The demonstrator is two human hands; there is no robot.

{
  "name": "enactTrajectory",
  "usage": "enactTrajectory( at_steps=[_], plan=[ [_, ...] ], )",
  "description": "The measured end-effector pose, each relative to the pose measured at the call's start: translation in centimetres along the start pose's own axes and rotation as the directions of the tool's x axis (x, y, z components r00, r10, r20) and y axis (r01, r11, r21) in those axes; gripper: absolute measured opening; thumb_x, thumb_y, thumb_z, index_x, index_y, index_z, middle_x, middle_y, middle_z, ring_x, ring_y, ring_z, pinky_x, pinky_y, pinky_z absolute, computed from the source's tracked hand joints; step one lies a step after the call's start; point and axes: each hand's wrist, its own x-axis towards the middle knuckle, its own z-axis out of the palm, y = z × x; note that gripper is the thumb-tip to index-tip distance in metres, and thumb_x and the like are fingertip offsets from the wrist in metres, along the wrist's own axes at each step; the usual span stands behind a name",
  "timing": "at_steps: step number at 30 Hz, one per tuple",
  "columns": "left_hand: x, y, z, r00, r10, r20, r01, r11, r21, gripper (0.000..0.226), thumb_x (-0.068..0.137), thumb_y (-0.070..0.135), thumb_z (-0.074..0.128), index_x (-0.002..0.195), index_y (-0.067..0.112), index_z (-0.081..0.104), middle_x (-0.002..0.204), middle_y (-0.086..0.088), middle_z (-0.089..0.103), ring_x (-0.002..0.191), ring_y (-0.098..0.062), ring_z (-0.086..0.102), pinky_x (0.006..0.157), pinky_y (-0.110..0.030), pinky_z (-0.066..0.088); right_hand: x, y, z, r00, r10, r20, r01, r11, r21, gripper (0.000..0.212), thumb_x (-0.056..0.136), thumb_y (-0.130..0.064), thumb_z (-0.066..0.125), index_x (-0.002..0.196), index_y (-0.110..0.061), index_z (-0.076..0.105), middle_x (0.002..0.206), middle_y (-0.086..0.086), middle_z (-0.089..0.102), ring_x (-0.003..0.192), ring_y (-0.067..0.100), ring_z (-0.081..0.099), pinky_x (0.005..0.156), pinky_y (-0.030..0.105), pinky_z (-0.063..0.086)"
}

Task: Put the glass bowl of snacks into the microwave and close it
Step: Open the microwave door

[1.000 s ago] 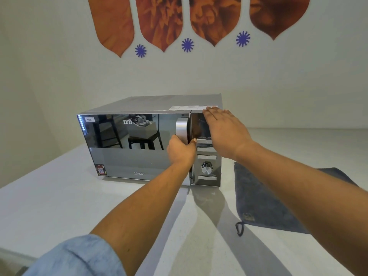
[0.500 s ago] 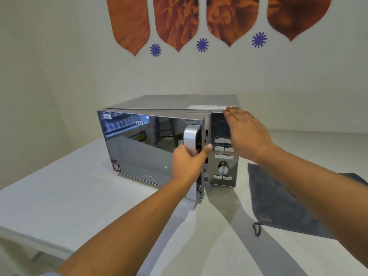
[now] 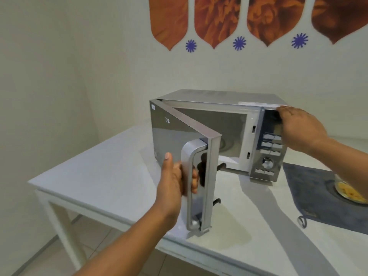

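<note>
Left hand [image 3: 175, 182], lower centre of frame: fingers wrapped round the door handle [image 3: 189, 182], thumb up along its outer face. Closed grip on the handle. The handle is a tall silver bar, long axis vertical, fixed at the free edge of the microwave door [image 3: 175, 132].

Door stands roughly half open, hinged at its left side, free edge swung out toward the camera. Mirrored face points to the left of frame.

Right hand [image 3: 300, 130], right of centre: palm flat against the top front corner of the microwave [image 3: 219, 100], above the control panel [image 3: 268, 154]. Fingers extended, pressing, nothing grasped. Looks like bracing.

Cavity visible through the gap, white inside, nothing seen in it. Opening faces the camera.

Glass bowl of snacks [image 3: 350, 192] at the right edge of frame, partly cut off, sitting on a dark grey cloth [image 3: 310, 188] on the white table [image 3: 103, 176]. Not yet in the microwave. Upright, mouth upward; round, so no clear long axis.

Risks, as judgement:
- Microwave may slide or turn on the smooth table if the bracing hand lifts while the door is pulled.
- Door not wide enough yet; the bowl could knock its edge going in.
- Bowl sits on loose cloth, which may drag with it when lifted.
</note>
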Motion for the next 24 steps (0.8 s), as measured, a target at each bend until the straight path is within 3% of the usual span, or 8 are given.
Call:
enactTrajectory(
  at_steps=[6, 12, 15, 17, 19, 22, 24],
  plan=[
    [-2.4, 2.9, -8.1, 0.962, 0.053, -0.267, -0.046, 0.998, 0.032, 0.070, 0.095, 0.062, 0.020, 0.053, 0.015, 0.051, 0.047, -0.005, 0.041, 0.045, -0.018, 0.036, 0.054, -0.034, 0.035, 0.1, -1.9, -0.9, 0.995, 0.101, 0.009, -0.101, 0.994, -0.038, 0.041, 0.081, -0.008, 0.049, 0.122, -0.008, 0.051, 0.121, 0.026, 0.061, 0.107, 0.045, 0.057, 0.083, 0.049, 0.050],
    [-2.8, 4.6, -13.5, 0.934, 0.071, -0.351, -0.046, 0.996, 0.080, 0.066, 0.094, 0.062, 0.021, 0.065, 0.014, 0.054, 0.050, -0.001, 0.045, 0.046, -0.016, 0.040, 0.053, -0.033, 0.036, 2.9, 0.4, 2.0, 0.979, 0.202, 0.020, -0.199, 0.975, -0.097, 0.034, 0.068, -0.023, 0.054, 0.101, -0.021, 0.048, 0.100, 0.018, 0.065, 0.084, 0.041, 0.061, 0.071, 0.051, 0.057],
    [-3.0, 4.3, -14.8, 0.903, 0.100, -0.418, -0.040, 0.988, 0.150, 0.066, 0.094, 0.064, 0.022, 0.063, 0.019, 0.058, 0.055, -0.002, 0.054, 0.056, -0.022, 0.049, 0.064, -0.042, 0.044, 4.1, 1.9, 3.2, 0.978, 0.204, 0.042, -0.198, 0.973, -0.119, 0.039, 0.060, -0.025, 0.054, 0.098, -0.021, 0.047, 0.095, 0.017, 0.065, 0.079, 0.039, 0.059, 0.069, 0.048, 0.058],
    [-3.9, 3.7, -14.9, 0.843, 0.207, -0.497, -0.081, 0.961, 0.264, 0.064, 0.093, 0.065, 0.020, 0.074, 0.020, 0.061, 0.069, -0.006, 0.061, 0.068, -0.026, 0.056, 0.076, -0.049, 0.049, 4.3, 2.1, 3.3, 0.978, 0.202, 0.055, -0.194, 0.973, -0.129, 0.040, 0.058, -0.028, 0.052, 0.097, -0.024, 0.045, 0.096, 0.016, 0.066, 0.078, 0.038, 0.059, 0.069, 0.048, 0.058],
    [-5.2, 2.9, -14.4, 0.770, 0.381, -0.512, -0.148, 0.887, 0.437, 0.060, 0.090, 0.069, 0.020, 0.099, 0.021, 0.055, 0.093, -0.007, 0.059, 0.089, -0.023, 0.057, 0.081, -0.046, 0.047, 3.6, 1.1, 2.1, 0.981, 0.188, 0.049, -0.182, 0.977, -0.107, 0.045, 0.062, -0.028, 0.055, 0.106, -0.021, 0.047, 0.103, 0.017, 0.066, 0.085, 0.040, 0.060, 0.073, 0.048, 0.057],
    [-6.6, 2.2, -12.7, 0.680, 0.606, -0.413, -0.277, 0.734, 0.620, 0.066, 0.088, 0.067, 0.033, 0.136, 0.021, 0.034, 0.133, -0.006, 0.041, 0.125, -0.021, 0.043, 0.103, -0.040, 0.037, 1.1, -2.4, -1.7, 0.972, 0.189, 0.139, -0.188, 0.982, -0.020, 0.049, 0.071, -0.025, 0.065, 0.118, -0.018, 0.051, 0.114, 0.018, 0.065, 0.095, 0.040, 0.060, 0.077, 0.043, 0.053],
    [-6.9, 1.6, -11.0, 0.608, 0.734, -0.302, -0.358, 0.593, 0.721, 0.073, 0.089, 0.058, 0.042, 0.142, 0.010, 0.026, 0.145, -0.016, 0.029, 0.138, -0.033, 0.029, 0.115, -0.043, 0.026, 0.1, -3.3, -2.7, 0.973, 0.161, 0.164, -0.183, 0.975, 0.128, 0.055, 0.072, -0.020, 0.073, 0.122, -0.015, 0.053, 0.117, 0.021, 0.064, 0.099, 0.040, 0.060, 0.081, 0.042, 0.050]
  ],
)
